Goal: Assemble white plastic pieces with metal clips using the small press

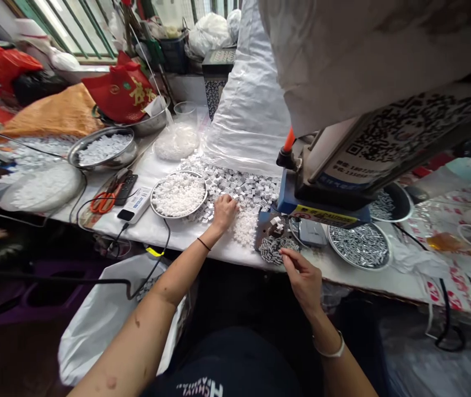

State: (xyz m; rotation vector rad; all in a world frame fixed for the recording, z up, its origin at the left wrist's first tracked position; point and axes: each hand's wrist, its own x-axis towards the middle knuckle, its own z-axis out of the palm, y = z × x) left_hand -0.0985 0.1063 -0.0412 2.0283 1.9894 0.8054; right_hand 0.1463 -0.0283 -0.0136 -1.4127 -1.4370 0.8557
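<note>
My left hand rests at the edge of a spread heap of small white and grey square pieces, its fingers curled together. Whatever those fingers hold is hidden. A pile of small white plastic pieces lies just right of it. My right hand has thumb and forefinger pinched at the near edge of a heap of small metal pins; what is in the pinch is too small to make out. Behind that heap, a white piece sits on the dark metal base of a blue bench machine.
A metal bowl of white pieces stands left, with a power bank, a remote and orange-handled scissors beyond it. A bowl of metal pins is at right. The cloth-covered machine overhangs the table. A white bag hangs below.
</note>
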